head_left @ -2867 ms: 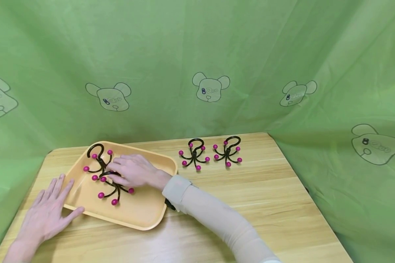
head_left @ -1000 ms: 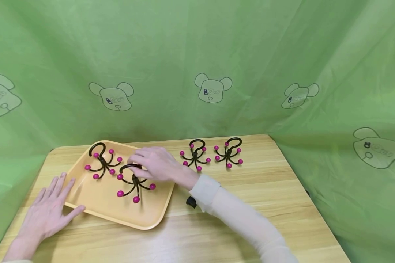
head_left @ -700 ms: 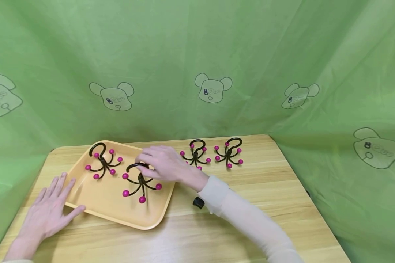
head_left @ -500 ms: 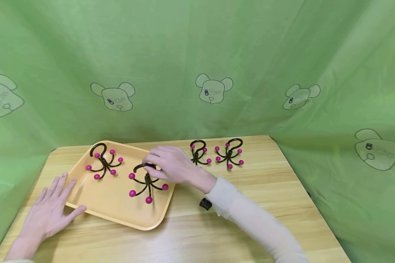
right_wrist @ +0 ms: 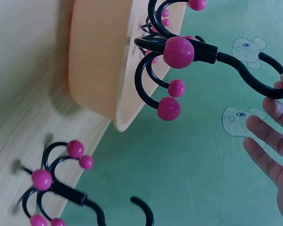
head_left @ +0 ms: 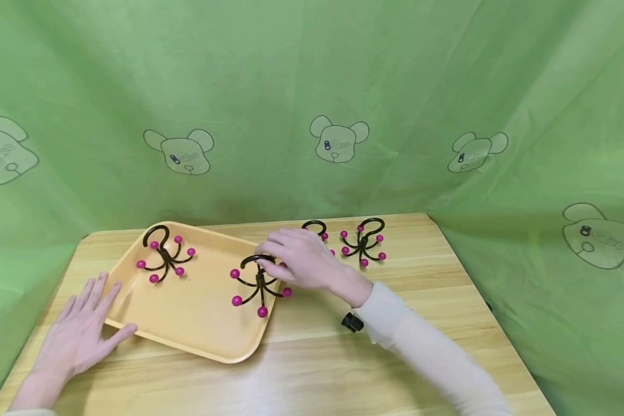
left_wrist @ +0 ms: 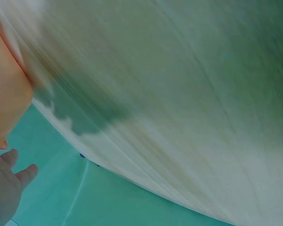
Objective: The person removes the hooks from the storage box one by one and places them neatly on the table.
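Observation:
My right hand (head_left: 307,263) pinches the curved top of a black multi-armed hanging hook (head_left: 260,280) with pink ball tips. In the right wrist view this hanging hook (right_wrist: 205,51) is raised near the tray's rim, and thumb and forefinger grip its curve while the other fingers (right_wrist: 269,134) extend. My left hand (head_left: 73,335) lies with fingers spread at the left edge of the orange tray (head_left: 187,318). A second hanging hook (head_left: 164,256) stands inside the tray at the back left. The left wrist view catches only part of my left hand (left_wrist: 4,183) beside the tray (left_wrist: 9,84).
Right of the tray, one more hanging hook (head_left: 363,242) stands on the wooden table (head_left: 421,289). Another hanging hook (head_left: 314,224) is partly hidden behind my right hand. Green cloth (head_left: 260,75) rises behind the table. A black device (head_left: 352,322) shows under my right wrist.
My right hand has carried its hanging hook rightward, from beside the hook in the tray to over the tray's right edge. My left hand has kept its place.

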`<state>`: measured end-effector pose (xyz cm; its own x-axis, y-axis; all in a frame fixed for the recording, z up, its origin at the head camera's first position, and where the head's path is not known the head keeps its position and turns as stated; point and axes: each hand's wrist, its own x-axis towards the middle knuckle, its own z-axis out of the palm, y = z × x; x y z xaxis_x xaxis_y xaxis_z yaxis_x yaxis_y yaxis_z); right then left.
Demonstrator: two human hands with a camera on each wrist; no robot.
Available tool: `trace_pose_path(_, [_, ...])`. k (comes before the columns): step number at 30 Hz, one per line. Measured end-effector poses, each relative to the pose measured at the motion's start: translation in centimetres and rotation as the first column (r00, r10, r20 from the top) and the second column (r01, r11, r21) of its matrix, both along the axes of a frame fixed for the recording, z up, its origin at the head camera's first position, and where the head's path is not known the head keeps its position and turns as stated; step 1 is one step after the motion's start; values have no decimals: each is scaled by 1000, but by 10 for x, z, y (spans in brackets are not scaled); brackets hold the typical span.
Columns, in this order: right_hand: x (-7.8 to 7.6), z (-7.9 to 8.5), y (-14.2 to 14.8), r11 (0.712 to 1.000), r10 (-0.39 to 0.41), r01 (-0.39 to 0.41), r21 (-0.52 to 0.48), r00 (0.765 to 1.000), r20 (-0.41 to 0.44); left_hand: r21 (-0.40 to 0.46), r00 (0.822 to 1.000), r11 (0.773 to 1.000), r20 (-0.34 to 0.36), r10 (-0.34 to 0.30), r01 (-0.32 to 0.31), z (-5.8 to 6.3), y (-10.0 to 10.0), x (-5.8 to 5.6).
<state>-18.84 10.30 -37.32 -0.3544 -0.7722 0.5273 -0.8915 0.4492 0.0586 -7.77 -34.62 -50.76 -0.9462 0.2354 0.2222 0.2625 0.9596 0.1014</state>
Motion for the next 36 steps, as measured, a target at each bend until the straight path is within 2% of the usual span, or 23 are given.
trace_pose_path(10, [-2,-1,26,999,9,-9,-43,1000,-15,-1,1000,1000,14,10,-10,-1,0,0])
trace_pose_path(22, [4,3,55,999,-6,4,-44,998,-57,-9,999,1000,28,16,-15,0,0,-1])
trace_pose_path(29, [8,-2,70,997,-8,2,-76,997,-80,-6,999,1000,27,17,-17,2,1,-2])
trace_pose_path(36, [15,-9,85,996,-46,39,-78,995,-86,-3,1000,1000,20,14,-14,2,1,-1])
